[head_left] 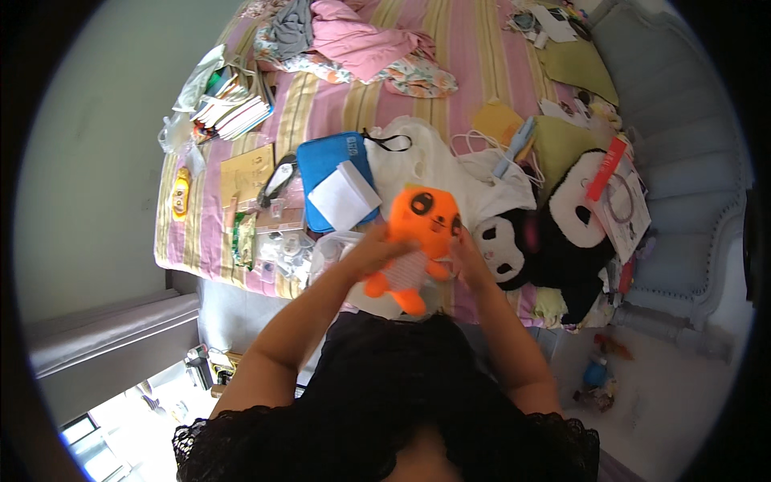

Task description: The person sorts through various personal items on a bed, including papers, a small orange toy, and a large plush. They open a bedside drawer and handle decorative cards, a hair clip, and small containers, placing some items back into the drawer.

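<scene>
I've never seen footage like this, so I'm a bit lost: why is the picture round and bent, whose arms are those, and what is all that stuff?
The picture comes from a wide fisheye camera worn on a person's head, looking down, so straight edges bend near the rim. The two bare forearms rising from the bottom are that person's own. The left hand and the right hand together hold an orange plush toy over a bed with a pink striped sheet. On it lie a blue pouch with a white box on top, a black and white plush toy, a heap of clothes and a stack of books.
</scene>
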`<state>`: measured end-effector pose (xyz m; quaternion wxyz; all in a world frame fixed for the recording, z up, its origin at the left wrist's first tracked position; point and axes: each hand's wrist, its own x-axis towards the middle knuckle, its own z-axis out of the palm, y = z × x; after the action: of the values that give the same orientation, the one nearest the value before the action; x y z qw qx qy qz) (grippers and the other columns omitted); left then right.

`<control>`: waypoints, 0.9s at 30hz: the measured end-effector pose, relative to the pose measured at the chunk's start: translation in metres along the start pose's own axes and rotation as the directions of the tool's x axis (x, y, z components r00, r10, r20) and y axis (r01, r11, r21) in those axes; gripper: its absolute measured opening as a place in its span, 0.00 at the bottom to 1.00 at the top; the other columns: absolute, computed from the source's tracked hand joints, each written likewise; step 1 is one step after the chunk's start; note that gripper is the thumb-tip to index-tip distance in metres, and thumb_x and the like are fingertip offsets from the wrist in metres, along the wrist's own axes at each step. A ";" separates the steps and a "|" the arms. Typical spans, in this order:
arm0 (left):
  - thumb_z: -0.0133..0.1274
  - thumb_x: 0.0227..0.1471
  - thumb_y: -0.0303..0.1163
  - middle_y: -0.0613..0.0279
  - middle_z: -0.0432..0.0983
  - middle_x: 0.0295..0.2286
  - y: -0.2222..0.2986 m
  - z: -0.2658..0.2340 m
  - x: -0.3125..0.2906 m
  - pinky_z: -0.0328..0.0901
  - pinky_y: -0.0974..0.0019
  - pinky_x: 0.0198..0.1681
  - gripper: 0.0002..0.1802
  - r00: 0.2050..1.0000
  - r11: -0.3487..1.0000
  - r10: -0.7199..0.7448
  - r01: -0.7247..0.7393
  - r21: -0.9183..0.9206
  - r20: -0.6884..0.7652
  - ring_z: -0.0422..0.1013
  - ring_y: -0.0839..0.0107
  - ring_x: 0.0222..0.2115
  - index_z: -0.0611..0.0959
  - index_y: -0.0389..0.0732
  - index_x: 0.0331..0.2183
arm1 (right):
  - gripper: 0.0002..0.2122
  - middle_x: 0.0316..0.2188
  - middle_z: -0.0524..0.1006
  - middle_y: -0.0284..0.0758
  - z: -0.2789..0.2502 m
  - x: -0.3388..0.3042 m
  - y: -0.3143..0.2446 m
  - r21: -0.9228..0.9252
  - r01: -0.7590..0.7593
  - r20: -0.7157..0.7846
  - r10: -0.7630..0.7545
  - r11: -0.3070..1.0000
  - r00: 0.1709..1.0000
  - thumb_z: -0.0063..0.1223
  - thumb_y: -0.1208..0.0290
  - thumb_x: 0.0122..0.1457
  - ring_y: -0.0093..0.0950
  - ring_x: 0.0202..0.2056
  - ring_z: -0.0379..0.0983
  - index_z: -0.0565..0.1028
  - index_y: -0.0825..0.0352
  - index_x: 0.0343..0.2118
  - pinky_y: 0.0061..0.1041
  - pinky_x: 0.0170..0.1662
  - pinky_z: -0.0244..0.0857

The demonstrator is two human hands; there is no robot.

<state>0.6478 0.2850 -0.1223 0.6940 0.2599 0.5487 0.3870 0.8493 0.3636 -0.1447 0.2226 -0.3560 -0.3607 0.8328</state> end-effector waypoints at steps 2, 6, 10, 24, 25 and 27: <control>0.60 0.44 0.37 0.58 0.72 0.40 -0.002 0.010 0.003 0.63 0.66 0.45 0.30 0.999 0.997 0.048 -0.047 -0.059 0.012 0.69 0.70 0.40 0.69 0.37 0.48 | 0.25 0.45 0.70 0.38 0.015 0.010 0.019 -0.035 0.104 -0.186 -0.109 0.994 0.977 0.56 0.66 0.53 0.28 0.44 0.69 0.60 0.65 0.52 0.27 0.40 0.69; 0.60 0.43 0.36 0.54 0.70 0.41 -0.009 -0.006 -0.009 0.64 0.69 0.42 0.37 0.995 0.993 -0.033 0.043 0.108 -0.093 0.69 0.69 0.39 0.63 0.39 0.53 | 0.18 0.42 0.71 0.34 0.025 0.020 0.016 0.038 0.143 -0.358 -0.120 0.989 0.926 0.55 0.74 0.53 0.26 0.39 0.71 0.64 0.65 0.45 0.26 0.38 0.70; 0.57 0.46 0.30 0.58 0.74 0.37 -0.037 -0.068 -0.018 0.66 0.70 0.38 0.27 0.939 0.955 0.250 -0.198 0.223 -0.235 0.71 0.72 0.37 0.69 0.40 0.49 | 0.21 0.43 0.71 0.35 0.007 0.029 0.009 -0.045 0.226 -0.591 -0.209 0.973 0.779 0.55 0.76 0.53 0.28 0.40 0.71 0.62 0.66 0.49 0.27 0.39 0.70; 0.54 0.46 0.27 0.60 0.70 0.18 -0.045 -0.087 -0.079 0.66 0.67 0.27 0.26 0.915 0.995 -0.076 0.092 0.023 -0.396 0.70 0.71 0.18 0.66 0.34 0.47 | 0.21 0.38 0.73 0.36 -0.021 0.105 -0.017 0.121 0.393 -0.723 -0.191 0.911 0.664 0.57 0.81 0.49 0.27 0.28 0.72 0.66 0.66 0.47 0.24 0.17 0.64; 0.55 0.45 0.25 0.62 0.69 0.18 -0.035 -0.080 -0.082 0.65 0.68 0.26 0.26 0.921 0.996 -0.045 0.070 0.051 -0.387 0.69 0.73 0.17 0.66 0.34 0.47 | 0.20 0.37 0.73 0.37 -0.022 0.134 -0.017 0.077 0.462 -0.697 -0.284 0.884 0.659 0.56 0.81 0.49 0.26 0.23 0.71 0.66 0.67 0.46 0.21 0.12 0.59; 0.55 0.44 0.22 0.62 0.70 0.23 -0.017 -0.067 -0.087 0.64 0.72 0.25 0.27 0.927 0.999 -0.008 0.021 0.029 -0.375 0.68 0.74 0.18 0.66 0.34 0.47 | 0.22 0.38 0.72 0.38 0.008 0.176 -0.029 0.134 0.538 -0.656 -0.332 0.832 0.677 0.56 0.82 0.49 0.26 0.29 0.72 0.64 0.69 0.47 0.21 0.16 0.62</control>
<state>0.5790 0.2002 -0.1043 0.5749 0.1883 0.6793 0.4154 0.7327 0.4894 -0.1951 0.5745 -0.4656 -0.2063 0.6408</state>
